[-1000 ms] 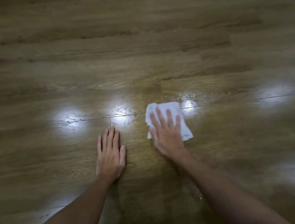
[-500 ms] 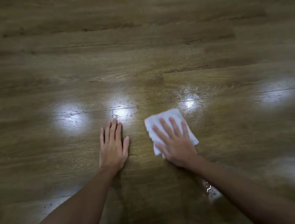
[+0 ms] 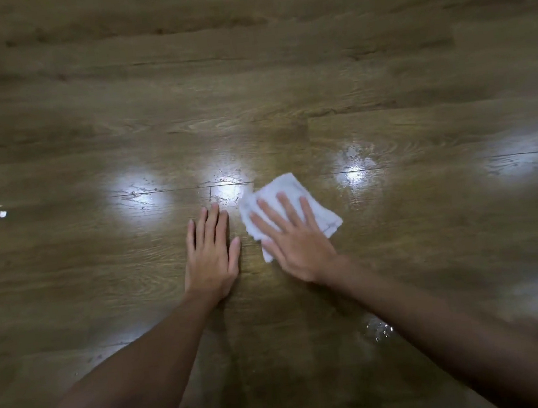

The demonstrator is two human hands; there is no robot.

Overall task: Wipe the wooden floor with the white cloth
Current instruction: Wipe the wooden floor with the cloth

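White crumpled cloth (image 3: 321, 212) under flat R hand (image 3: 296, 248), glossy wood floor (image 3: 280, 83)

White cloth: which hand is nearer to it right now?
Right. The right hand presses flat on the white cloth; the left hand lies flat on the wooden floor just beside it, apart.

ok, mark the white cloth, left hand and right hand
white cloth (image 3: 325, 219): head view, bare right corner.
left hand (image 3: 211, 256): head view, back of hand.
right hand (image 3: 300, 247): head view, back of hand.
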